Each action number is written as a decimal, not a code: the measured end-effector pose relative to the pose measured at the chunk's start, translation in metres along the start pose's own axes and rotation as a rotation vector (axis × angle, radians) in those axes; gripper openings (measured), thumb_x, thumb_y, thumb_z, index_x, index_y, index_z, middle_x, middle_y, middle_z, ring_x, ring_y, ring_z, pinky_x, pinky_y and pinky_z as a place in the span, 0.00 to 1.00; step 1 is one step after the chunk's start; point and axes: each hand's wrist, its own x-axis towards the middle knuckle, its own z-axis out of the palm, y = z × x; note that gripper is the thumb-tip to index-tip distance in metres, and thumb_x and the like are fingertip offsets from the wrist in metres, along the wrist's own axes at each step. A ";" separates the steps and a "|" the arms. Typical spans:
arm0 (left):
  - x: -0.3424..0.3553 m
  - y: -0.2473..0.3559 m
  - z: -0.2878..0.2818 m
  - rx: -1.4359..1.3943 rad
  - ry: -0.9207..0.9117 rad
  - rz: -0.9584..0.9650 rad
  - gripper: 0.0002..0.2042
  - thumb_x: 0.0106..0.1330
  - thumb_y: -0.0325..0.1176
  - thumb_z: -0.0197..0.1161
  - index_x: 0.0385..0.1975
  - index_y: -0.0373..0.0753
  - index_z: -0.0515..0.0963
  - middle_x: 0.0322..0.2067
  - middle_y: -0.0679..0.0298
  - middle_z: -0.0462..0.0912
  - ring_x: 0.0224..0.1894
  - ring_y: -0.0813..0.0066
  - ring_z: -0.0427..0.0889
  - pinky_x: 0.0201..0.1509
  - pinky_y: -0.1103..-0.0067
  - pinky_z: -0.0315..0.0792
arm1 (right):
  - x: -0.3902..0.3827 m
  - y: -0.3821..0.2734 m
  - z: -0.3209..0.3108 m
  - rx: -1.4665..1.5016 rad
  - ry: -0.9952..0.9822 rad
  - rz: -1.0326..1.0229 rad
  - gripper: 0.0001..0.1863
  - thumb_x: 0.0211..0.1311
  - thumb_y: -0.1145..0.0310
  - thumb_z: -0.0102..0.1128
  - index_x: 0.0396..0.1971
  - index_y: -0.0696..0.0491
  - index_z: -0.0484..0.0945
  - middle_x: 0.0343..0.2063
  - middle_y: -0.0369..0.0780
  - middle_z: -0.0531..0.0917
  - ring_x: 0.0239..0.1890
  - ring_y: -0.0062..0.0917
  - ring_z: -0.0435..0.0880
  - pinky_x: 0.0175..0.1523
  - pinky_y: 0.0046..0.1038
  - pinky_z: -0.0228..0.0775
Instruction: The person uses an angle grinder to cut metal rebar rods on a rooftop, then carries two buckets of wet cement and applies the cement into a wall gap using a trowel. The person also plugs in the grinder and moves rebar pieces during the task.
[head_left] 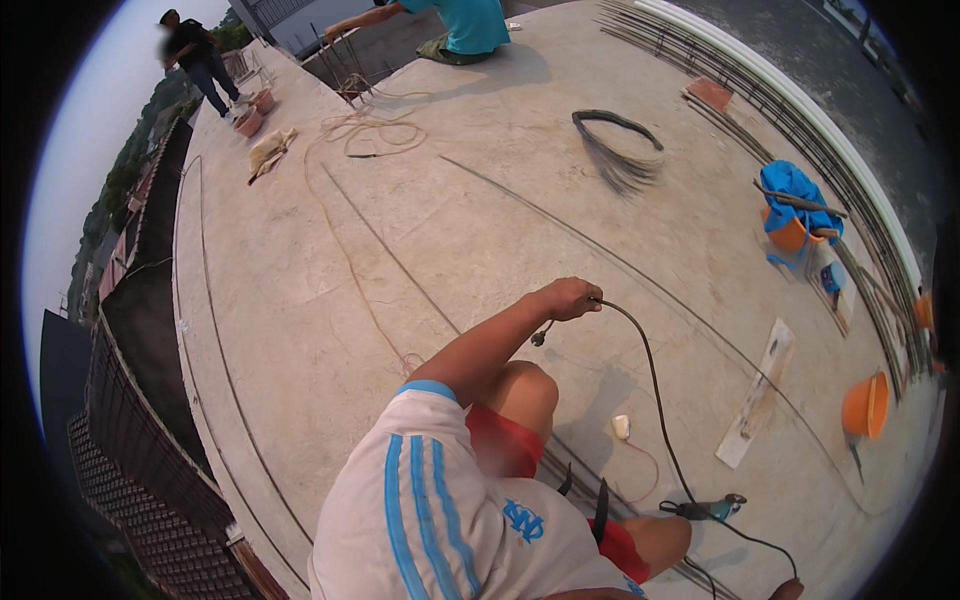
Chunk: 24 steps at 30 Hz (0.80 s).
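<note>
My left hand (572, 298) is closed around a black power cord (652, 365), and the cord's plug (539, 339) dangles just below the fist. From there the cord bows down past a teal handheld power tool (716, 508) lying on the concrete. It runs on to my right hand (788, 591), cut off by the lower edge, whose fingers seem closed on the cord. Between my arm and the tool, a small white block with a thin reddish wire (622, 427) rests on the floor; its kind is unclear.
Long steel bars (600, 247) cross the concrete roof (480, 230). Ahead lie a bundle of black wire (620, 140) and a tangled pale cord (375, 130). A white-smeared board (757, 395) and orange bucket (865, 405) stand right. Two people are at the far side. A roof edge runs along the left.
</note>
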 end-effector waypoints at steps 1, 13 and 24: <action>0.002 0.024 -0.002 0.007 -0.009 0.032 0.12 0.67 0.41 0.55 0.40 0.41 0.78 0.33 0.57 0.82 0.42 0.55 0.80 0.46 0.63 0.70 | -0.021 -0.016 0.004 0.005 -0.028 -0.099 0.31 0.65 0.56 0.57 0.60 0.62 0.66 0.53 0.52 0.71 0.53 0.42 0.70 0.57 0.38 0.61; 0.013 0.224 0.021 0.068 -0.246 0.366 0.11 0.67 0.40 0.58 0.36 0.38 0.79 0.28 0.55 0.83 0.31 0.56 0.80 0.39 0.65 0.72 | -0.331 -0.335 -0.128 0.888 -1.248 -1.002 0.19 0.65 0.56 0.59 0.42 0.59 0.76 0.26 0.37 0.76 0.32 0.24 0.73 0.41 0.27 0.67; 0.045 0.161 0.111 0.227 -0.311 0.418 0.13 0.67 0.40 0.57 0.34 0.35 0.77 0.30 0.54 0.81 0.41 0.56 0.77 0.46 0.66 0.71 | -0.230 -0.192 -0.137 0.739 -0.744 -0.820 0.17 0.70 0.57 0.53 0.33 0.59 0.77 0.22 0.32 0.70 0.29 0.17 0.67 0.37 0.23 0.62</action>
